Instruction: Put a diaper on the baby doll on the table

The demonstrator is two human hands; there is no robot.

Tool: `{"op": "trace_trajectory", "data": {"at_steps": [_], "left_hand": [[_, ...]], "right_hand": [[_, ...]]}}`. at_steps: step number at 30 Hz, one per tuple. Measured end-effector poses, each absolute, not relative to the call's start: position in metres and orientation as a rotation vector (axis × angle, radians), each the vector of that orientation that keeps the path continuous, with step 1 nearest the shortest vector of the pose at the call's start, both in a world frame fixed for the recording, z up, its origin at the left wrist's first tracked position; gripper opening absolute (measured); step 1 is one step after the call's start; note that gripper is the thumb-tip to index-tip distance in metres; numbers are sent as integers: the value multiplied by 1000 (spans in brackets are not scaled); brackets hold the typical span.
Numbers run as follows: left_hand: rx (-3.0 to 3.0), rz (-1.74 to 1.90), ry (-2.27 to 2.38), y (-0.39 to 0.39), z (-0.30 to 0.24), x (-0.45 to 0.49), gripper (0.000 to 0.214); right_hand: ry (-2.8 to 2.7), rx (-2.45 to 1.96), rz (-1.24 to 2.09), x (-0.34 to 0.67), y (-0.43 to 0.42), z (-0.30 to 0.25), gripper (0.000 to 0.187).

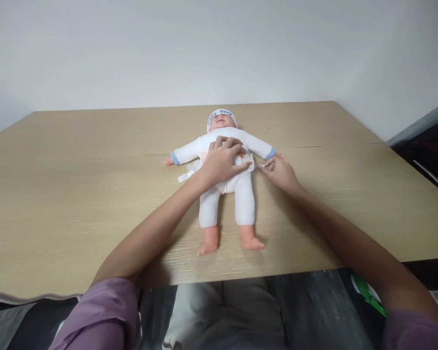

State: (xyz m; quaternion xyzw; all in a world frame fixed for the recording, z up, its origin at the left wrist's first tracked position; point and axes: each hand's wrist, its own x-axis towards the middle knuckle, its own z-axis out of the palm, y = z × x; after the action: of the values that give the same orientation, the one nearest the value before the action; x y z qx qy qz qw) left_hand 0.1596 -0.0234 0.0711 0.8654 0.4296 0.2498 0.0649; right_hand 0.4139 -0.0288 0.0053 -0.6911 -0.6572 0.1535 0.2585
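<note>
A baby doll [241, 194] in a white suit and white cap lies on its back in the middle of the wooden table [76, 194], feet toward me. A white diaper [246, 159] wraps its waist, with a loose tab [185, 177] sticking out at its left side. My left hand [222, 163] lies flat on the doll's belly, pressing the diaper front. My right hand [279, 171] pinches the diaper's tab at the doll's right hip, beside the doll's blue-cuffed hand.
The table's near edge runs just above my lap. A plain white wall stands behind the table. Dark furniture [427, 150] sits off the right side, and a green and white object [368, 294] lies on the floor at lower right.
</note>
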Motion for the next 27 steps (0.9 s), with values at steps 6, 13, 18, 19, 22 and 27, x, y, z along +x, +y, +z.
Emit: {"op": "trace_trajectory", "data": {"at_steps": [6, 13, 18, 19, 22, 27], "left_hand": [[2617, 729, 1367, -22, 68, 161, 46], [2599, 731, 1350, -21, 65, 158, 47], [2558, 729, 1349, -19, 65, 160, 52], [2540, 733, 1351, -18, 65, 160, 57], [2474, 758, 1282, -12, 68, 156, 72], [2192, 1008, 882, -14, 67, 117, 66]], "right_hand": [[-1894, -1668, 693, 432, -31, 11, 39], [-1729, -1327, 1121, 440, -33, 49, 50], [-1782, -1231, 1174, 393, -9, 71, 44], [-1792, -1230, 1180, 383, -3, 71, 43], [-1817, -1240, 1100, 358, 5, 64, 39], [-1888, -1038, 495, 352, -26, 46, 26]]}}
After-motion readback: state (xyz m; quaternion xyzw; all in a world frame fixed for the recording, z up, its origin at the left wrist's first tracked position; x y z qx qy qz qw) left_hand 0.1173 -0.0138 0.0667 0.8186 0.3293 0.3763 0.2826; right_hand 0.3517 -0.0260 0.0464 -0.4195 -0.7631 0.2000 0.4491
